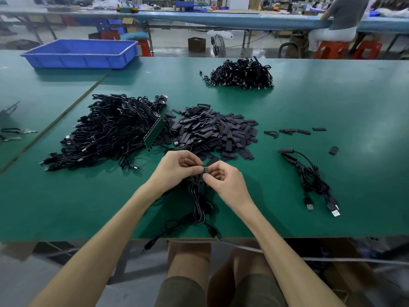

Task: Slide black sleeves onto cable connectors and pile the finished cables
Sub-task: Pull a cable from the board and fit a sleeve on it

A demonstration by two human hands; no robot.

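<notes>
My left hand [177,166] and my right hand [223,180] meet over the green table [332,107], both pinching a small green connector board [205,169] at the end of a black cable [198,204] that hangs toward the front edge. A heap of flat black sleeves [214,129] lies just beyond my hands. To the left sits a big tangle of black cables [110,129]. A second pile of cables [241,74] rests far back. A few cables with sleeves [309,176] lie at the right.
A blue plastic bin [81,53] stands at the back left. Loose sleeves [296,131] are scattered right of the heap. A green board [155,131] leans on the cable tangle. A person sits on a red stool at a far bench.
</notes>
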